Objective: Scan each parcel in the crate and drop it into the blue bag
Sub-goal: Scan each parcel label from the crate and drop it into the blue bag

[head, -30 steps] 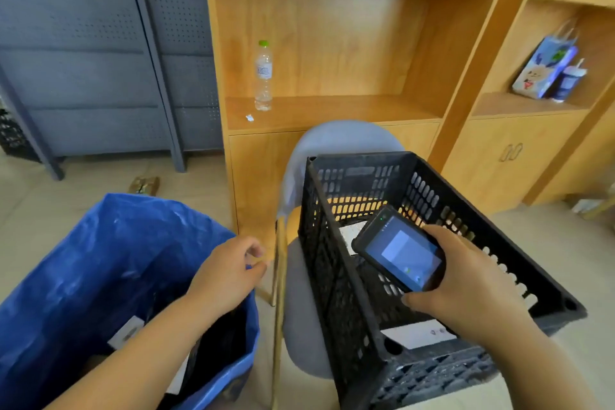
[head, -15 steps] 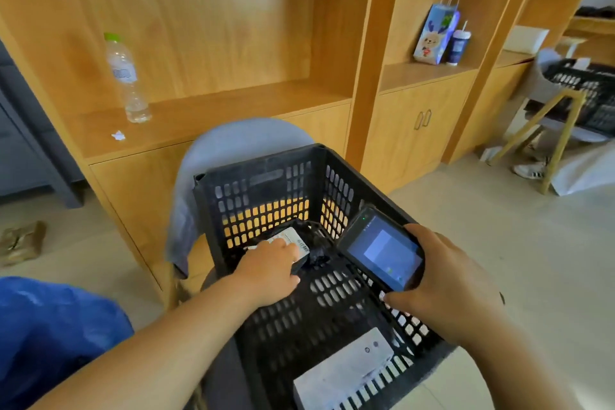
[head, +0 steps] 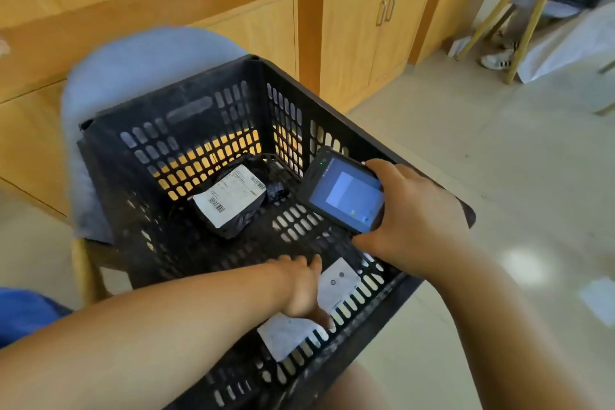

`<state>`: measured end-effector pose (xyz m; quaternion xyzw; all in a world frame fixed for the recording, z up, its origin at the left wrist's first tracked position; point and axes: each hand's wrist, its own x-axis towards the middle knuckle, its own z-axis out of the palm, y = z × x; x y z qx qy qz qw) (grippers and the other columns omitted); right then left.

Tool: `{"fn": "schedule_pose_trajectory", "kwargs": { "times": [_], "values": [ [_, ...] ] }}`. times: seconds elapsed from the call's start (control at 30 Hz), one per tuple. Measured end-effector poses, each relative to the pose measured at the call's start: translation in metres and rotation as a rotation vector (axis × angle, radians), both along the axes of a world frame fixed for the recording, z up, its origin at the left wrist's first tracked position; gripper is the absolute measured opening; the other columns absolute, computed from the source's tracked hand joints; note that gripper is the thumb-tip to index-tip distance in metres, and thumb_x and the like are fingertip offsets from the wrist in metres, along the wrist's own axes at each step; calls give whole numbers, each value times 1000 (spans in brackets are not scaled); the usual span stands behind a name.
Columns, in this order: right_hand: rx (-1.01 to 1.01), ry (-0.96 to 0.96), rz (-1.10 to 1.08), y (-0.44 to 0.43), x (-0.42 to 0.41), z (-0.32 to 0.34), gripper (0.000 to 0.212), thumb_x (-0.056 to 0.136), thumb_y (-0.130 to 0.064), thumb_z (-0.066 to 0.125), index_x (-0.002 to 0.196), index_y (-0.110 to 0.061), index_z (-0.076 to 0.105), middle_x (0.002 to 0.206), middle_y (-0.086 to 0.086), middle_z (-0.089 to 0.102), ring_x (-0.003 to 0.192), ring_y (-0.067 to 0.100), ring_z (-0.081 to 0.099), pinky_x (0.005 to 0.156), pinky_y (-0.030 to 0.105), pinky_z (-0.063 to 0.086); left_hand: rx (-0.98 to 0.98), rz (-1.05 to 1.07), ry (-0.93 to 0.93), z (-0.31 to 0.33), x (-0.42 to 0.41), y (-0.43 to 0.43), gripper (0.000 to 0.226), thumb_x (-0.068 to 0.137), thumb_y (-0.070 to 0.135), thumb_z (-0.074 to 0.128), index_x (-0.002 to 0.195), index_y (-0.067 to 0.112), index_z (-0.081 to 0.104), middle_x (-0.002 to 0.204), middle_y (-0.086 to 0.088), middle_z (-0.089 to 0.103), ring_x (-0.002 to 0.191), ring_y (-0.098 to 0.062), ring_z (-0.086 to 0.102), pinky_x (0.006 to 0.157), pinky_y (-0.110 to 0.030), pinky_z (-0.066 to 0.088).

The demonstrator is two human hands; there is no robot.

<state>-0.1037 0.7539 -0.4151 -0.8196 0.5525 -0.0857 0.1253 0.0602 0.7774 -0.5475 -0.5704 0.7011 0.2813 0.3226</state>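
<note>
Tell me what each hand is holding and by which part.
Right hand grips the scanner by its near end. Left hand rests on the middle of the white parcel; whether it grips it cannot be told.

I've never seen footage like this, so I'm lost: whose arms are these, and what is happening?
No machine here: a person wears a head camera, so you look down on their own arms. The right hand holds a scanner over a black crate on a grey chair. Inside lie a black parcel with a white label and a flat white parcel. The left hand reaches onto the white one; whether it grips is unclear. The blue bag peeks in at lower left.
</note>
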Motion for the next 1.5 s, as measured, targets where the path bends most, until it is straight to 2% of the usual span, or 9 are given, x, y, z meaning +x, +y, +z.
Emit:
{"fn": "schedule_pose_trajectory", "kwargs": {
  "times": [0.13, 0.27, 0.5, 0.67, 0.83, 0.93, 1.17, 1.33, 1.5],
  "values": [
    [7, -30, -20, 0, -6, -5, 82, 60, -44, 76, 129, -25, 35, 109, -2, 52, 92, 20, 52, 74, 38, 49, -3, -93, -35, -16, -17, 12, 107, 84, 51, 62, 149, 5, -8, 136, -24, 47, 116, -39, 53, 91, -42, 45],
    [-3, -41, -30, -2, -8, -9, 87, 61, -44, 77, 133, -25, 32, 114, -2, 52, 96, 20, 53, 74, 37, 49, -24, -13, 86, -10, -8, 4, 61, 82, 26, 66, 130, 5, 35, 116, -14, 58, 99, -31, 61, 73, -33, 48],
    [-71, -89, -116, -2, -10, -4, 91, 58, -46, 76, 135, -27, 31, 109, -4, 54, 89, 20, 53, 73, 38, 49, -233, 325, 221, 39, 27, -22, 51, 85, 45, 57, 122, 14, 44, 109, -3, 54, 89, -23, 51, 63, -30, 38],
    [-160, -210, -182, 11, -11, 6, 82, 55, -43, 75, 126, -29, 36, 96, -7, 50, 82, 20, 53, 69, 39, 50, -634, 577, 435, 90, 59, -9, 42, 78, 43, 64, 111, 25, 47, 95, 12, 53, 82, -10, 53, 64, -29, 44],
    [-194, -421, -193, 32, -10, 19, 88, 54, -41, 79, 129, -31, 35, 108, -5, 52, 86, 20, 54, 71, 46, 52, -1114, 587, 605, 146, 90, 37, 53, 68, 33, 77, 116, 30, 54, 102, 16, 50, 92, -9, 50, 70, -29, 43],
    [-249, -490, -198, 49, -4, 28, 89, 50, -43, 79, 126, -34, 35, 103, -9, 51, 86, 19, 54, 70, 44, 52, -1291, 503, 528, 169, 108, 75, 56, 61, 22, 82, 113, 26, 60, 98, 13, 52, 93, -16, 52, 72, -35, 45],
    [-177, -492, -81, 90, 18, 38, 93, 50, -44, 83, 129, -32, 35, 113, -5, 53, 92, 22, 55, 74, 45, 52, -1267, 214, 214, 165, 130, 163, 60, 48, 17, 79, 108, 16, 68, 93, 0, 62, 80, -30, 58, 64, -38, 47],
    [-101, -463, 38, 117, 41, 37, 87, 50, -51, 79, 124, -36, 38, 101, -15, 50, 85, 10, 52, 57, 21, 39, -1236, 113, 106, 152, 125, 193, 68, 42, 17, 87, 108, 13, 70, 96, -2, 65, 81, -30, 60, 67, -40, 53],
    [-64, -444, 127, 129, 64, 35, 84, 51, -47, 80, 122, -38, 36, 97, -22, 46, 80, 2, 49, 54, 18, 36, -1216, 49, 89, 150, 121, 204, 68, 40, 21, 90, 106, 21, 74, 99, 2, 67, 83, -28, 64, 71, -42, 52]
  ]
}}
